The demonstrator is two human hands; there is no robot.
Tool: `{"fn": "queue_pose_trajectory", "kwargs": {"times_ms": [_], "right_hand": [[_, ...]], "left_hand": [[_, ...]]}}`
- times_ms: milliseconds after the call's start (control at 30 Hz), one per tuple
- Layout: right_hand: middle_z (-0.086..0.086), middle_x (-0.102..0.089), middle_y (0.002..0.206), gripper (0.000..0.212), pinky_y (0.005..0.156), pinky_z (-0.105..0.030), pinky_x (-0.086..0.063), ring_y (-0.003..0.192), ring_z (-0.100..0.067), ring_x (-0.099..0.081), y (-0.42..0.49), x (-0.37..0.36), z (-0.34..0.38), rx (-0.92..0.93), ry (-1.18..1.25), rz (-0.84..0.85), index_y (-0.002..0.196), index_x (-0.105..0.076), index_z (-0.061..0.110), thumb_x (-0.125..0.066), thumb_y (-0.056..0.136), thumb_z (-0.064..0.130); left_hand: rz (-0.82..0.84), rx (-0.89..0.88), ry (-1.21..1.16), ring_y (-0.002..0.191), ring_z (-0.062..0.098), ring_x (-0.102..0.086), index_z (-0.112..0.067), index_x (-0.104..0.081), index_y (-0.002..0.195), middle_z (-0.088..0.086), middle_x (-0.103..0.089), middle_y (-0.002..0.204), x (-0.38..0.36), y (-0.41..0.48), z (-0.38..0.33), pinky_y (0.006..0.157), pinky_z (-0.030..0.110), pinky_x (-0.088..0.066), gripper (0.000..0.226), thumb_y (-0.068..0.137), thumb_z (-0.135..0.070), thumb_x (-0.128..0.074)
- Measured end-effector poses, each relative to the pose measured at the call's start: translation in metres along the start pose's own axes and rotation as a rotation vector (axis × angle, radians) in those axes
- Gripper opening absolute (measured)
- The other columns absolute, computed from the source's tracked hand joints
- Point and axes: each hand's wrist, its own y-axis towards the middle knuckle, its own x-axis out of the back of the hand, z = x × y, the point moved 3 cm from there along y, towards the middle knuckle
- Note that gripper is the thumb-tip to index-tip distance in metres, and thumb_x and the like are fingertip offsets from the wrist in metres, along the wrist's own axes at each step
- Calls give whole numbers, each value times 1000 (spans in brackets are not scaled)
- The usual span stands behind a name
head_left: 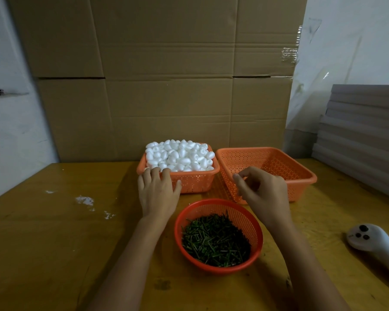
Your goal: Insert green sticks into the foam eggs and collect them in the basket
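L hand [157, 194] on egg basket [195, 182] rim, R hand [265, 189] mid-air

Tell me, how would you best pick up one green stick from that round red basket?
I'd pinch a topmost green stick near its middle, coming straight down from above. The sticks lie flat and criss-crossed in a heap, and the raised wall of the round red basket blocks a sideways reach.

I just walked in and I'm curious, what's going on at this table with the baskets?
A person is at a table, about to start putting sticks into foam eggs. Their left hand rests on the rim of the square basket heaped with foam eggs, fingertips at the eggs. Their right hand hovers with curled fingers at the near corner of the empty basket. The green sticks lie in the round basket.
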Motion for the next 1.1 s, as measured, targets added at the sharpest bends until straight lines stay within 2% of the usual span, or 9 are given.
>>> {"fn": "queue_pose_trajectory", "kwargs": {"times_ms": [233,400,500,600,733,933,1100], "right_hand": [[16,-67,61,19,56,-38,-58,57,-1,-67,0,0,0,-5,7,4,89,-73,24,-66,98,39],[15,-67,61,17,55,-37,-57,56,-2,-66,0,-1,0,3,2,5,89,-72,24,-67,99,37],[15,-67,61,16,55,-37,-57,56,-2,-66,0,-2,0,2,2,4,89,-72,25,-67,99,37],[16,-66,61,16,55,-35,-57,56,-1,-67,-1,-2,0,8,0,4,89,-72,25,-67,99,37],[17,-66,60,16,55,-33,-57,56,-1,-66,-1,-3,2,10,2,3,88,-72,25,-68,98,37],[15,-67,61,16,55,-38,-58,56,-3,-67,-1,-3,0,6,13,9,89,-73,25,-67,99,37],[16,-66,59,16,55,-38,-57,55,-2,-66,-1,-3,-1,3,18,5,88,-72,26,-67,99,36]], "left_hand": [[-52,-34,-72,135,25,-53,-12,-62,137,6,-59,146,-1,1,0,117,45,-31,45,103,-40,-58],[-63,-58,-72,134,26,-55,-12,-63,136,8,-57,147,-2,3,2,115,46,-32,43,102,-38,-61],[21,4,-32,148,37,-35,-20,-54,141,19,-44,156,-6,2,4,116,49,-33,48,101,-47,-58],[73,51,-57,154,45,-16,-28,-47,148,20,-32,162,-8,0,8,115,53,-39,50,103,-48,-56],[40,52,-112,153,43,-19,-25,-51,146,14,-42,156,-7,1,11,111,55,-42,47,103,-42,-59],[-10,0,-94,150,31,-27,-20,-57,140,6,-52,148,-7,2,10,107,49,-43,43,104,-45,-54],[-53,-16,-107,148,32,-33,-18,-60,138,7,-52,148,-5,0,10,106,56,-41,42,102,-42,-59]]}}
